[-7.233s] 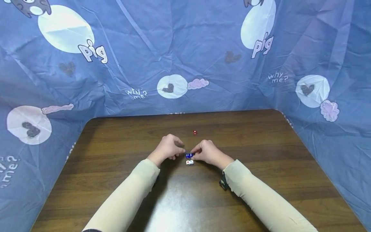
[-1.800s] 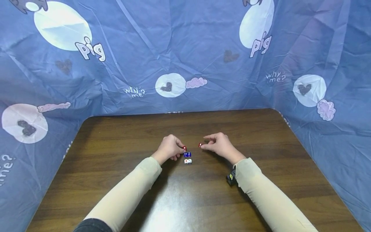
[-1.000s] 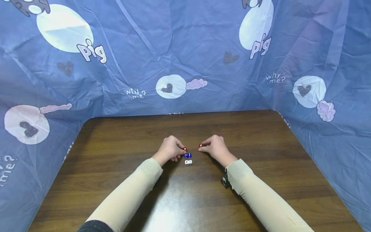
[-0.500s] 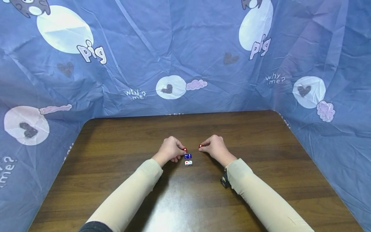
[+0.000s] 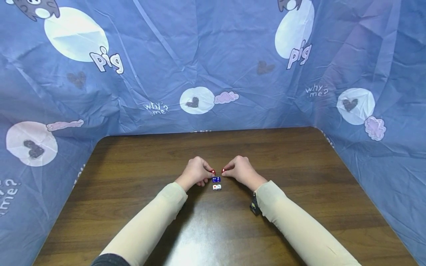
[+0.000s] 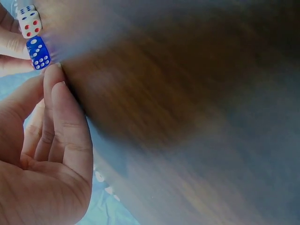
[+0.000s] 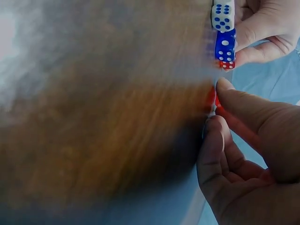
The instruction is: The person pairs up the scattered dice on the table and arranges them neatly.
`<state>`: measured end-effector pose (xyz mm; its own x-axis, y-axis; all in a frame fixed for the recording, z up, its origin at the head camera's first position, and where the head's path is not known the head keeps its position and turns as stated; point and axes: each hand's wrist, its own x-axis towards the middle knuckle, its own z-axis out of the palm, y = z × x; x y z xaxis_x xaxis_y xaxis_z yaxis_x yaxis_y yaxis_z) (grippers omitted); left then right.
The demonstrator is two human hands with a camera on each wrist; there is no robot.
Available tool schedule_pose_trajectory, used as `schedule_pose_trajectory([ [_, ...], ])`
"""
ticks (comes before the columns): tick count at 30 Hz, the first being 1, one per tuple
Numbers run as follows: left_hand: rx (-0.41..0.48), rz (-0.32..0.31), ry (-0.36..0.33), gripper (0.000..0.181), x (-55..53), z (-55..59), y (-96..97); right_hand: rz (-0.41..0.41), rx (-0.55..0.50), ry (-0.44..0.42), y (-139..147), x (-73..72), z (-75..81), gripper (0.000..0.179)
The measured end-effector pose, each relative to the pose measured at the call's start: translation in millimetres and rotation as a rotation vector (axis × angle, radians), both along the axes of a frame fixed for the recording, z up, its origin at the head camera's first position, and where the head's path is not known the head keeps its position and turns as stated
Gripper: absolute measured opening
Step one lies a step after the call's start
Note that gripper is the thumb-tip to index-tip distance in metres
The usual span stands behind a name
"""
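My left hand (image 5: 195,170) pinches a small red die (image 5: 213,171) between thumb and finger, just behind a pair of blue dice (image 5: 216,179). Facing it across a narrow gap, my right hand (image 5: 241,171) pinches a second red die (image 5: 223,170). Nearer to me than the blue pair sit two white dice (image 5: 217,187), side by side. The right wrist view has a white die (image 7: 222,16), a blue die (image 7: 225,44) and the left hand's red die (image 7: 227,64) in line. Fingers mostly hide the right hand's red die (image 7: 218,101) there.
The dice are on a brown wood-grain table (image 5: 139,159) with rounded far corners. Blue printed cloth (image 5: 159,74) hangs around its back and sides. A dark wrist device (image 5: 254,207) shows under the right sleeve.
Seven seconds ago both hands were at the blue dice, with one red die loose behind. Both red dice are now pinched. In the last half second the right hand moved left, narrowing the gap.
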<state>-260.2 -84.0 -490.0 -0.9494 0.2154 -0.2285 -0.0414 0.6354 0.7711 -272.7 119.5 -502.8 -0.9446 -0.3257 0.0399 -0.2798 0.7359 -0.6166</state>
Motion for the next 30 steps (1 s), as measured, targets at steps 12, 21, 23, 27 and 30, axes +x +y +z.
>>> schedule_pose_trajectory([
  [12,0.007,-0.007,0.008,0.005,-2.1,-0.3,2.6,0.144,0.017,0.065,-10,-6.5,-4.4,0.013],
  [21,-0.017,-0.026,0.014,0.005,-4.0,-0.5,2.8,0.142,0.005,-0.017,-10,-6.5,-2.7,0.015],
  [23,-0.017,-0.030,0.019,0.005,-4.1,-0.2,2.8,0.146,0.001,-0.013,-10,-6.4,-2.4,0.013],
  [27,-0.016,-0.037,0.027,0.006,-4.3,0.0,2.3,0.159,-0.002,-0.002,-11,-6.9,-2.4,0.011],
  [30,-0.018,-0.036,0.020,0.006,-4.1,-0.5,2.0,0.155,-0.004,-0.010,-11,-7.2,-2.8,0.011],
])
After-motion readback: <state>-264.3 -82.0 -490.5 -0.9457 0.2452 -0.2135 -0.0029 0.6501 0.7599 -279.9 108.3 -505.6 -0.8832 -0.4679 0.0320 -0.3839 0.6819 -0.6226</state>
